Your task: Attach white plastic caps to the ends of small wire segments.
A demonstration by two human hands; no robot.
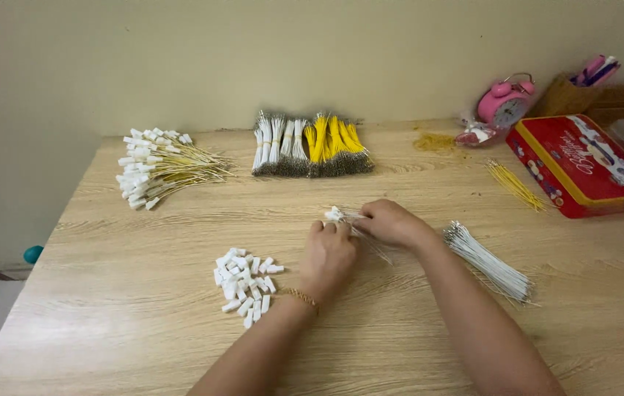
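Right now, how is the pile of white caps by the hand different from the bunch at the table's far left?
The caps near the left hand lie loose, with no wires. The far-left bunch has white caps fitted on yellowish wires, fanned out, and looks bigger. Both lie on the table, untouched.

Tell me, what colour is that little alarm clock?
Pink alarm clock, seen in the head view.
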